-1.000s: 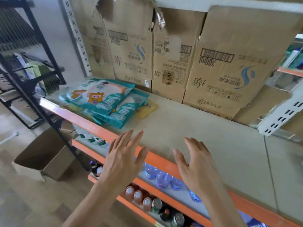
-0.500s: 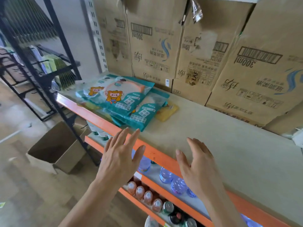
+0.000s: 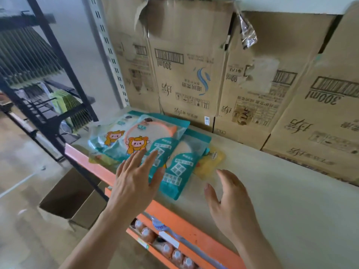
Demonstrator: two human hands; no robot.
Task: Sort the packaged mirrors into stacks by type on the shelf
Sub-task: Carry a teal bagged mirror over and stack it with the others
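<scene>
Several teal packaged mirrors (image 3: 155, 136) lie in a loose overlapping pile at the left end of the beige shelf (image 3: 272, 191). The top one shows an orange round frame and a cartoon figure. Another teal pack (image 3: 180, 171) sticks out toward the front edge. A yellow pack (image 3: 209, 164) pokes out from under the pile's right side. My left hand (image 3: 136, 181) hovers over the pile's front edge, fingers straight and spread. My right hand (image 3: 231, 202) floats above the bare shelf just right of the pile, fingers relaxed. Neither hand holds anything.
Tall cardboard boxes (image 3: 194, 65) line the back of the shelf. The shelf has an orange front rail (image 3: 190, 228), with bottles (image 3: 167, 247) on the level below. An open cardboard box (image 3: 70, 199) sits on the floor at left, beside a black rack (image 3: 38, 74).
Both hands have moved forward and left, from in front of the orange rail to over the shelf by the pile. The view has closed in on the mirrors.
</scene>
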